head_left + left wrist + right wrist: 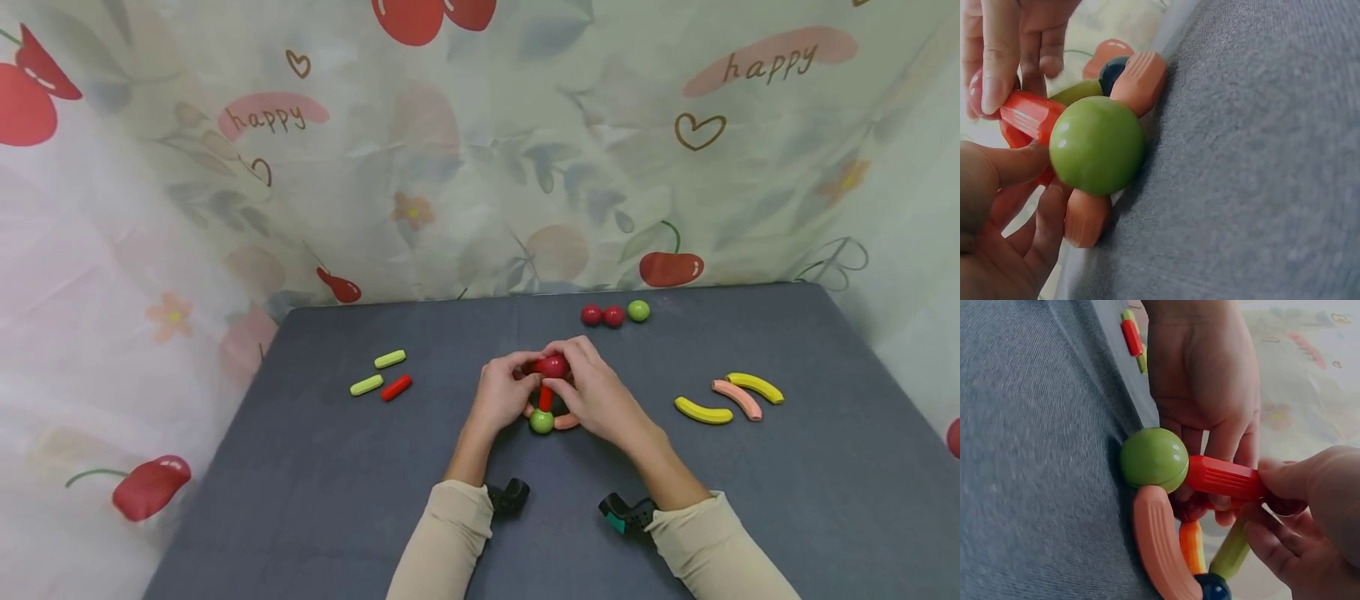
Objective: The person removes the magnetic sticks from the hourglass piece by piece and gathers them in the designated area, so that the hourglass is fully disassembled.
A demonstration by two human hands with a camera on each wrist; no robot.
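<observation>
A small frame of toy sticks and balls stands on the grey table. Its green ball (1097, 145) faces front at the bottom, with a curved pink stick (1161, 544) on either side. From that ball a red stick (1225, 478) slopes up to a red ball (553, 367) at the top. The right hand (600, 400) grips this red ball between thumb and fingers. At the left, the left hand (504, 390) pinches a second red stick (1015, 134) close to the top ball. Behind are a dark blue ball (1215, 589), a yellow-green stick (1230, 553) and an orange-yellow stick (1192, 547).
Two yellow-green sticks (367, 385) and a red stick (397, 387) lie at left. Two red balls (613, 316) and a green ball (638, 311) sit near the back edge. At right are two yellow curved sticks (703, 411) and a pink one (738, 400). Patterned cloth hangs behind.
</observation>
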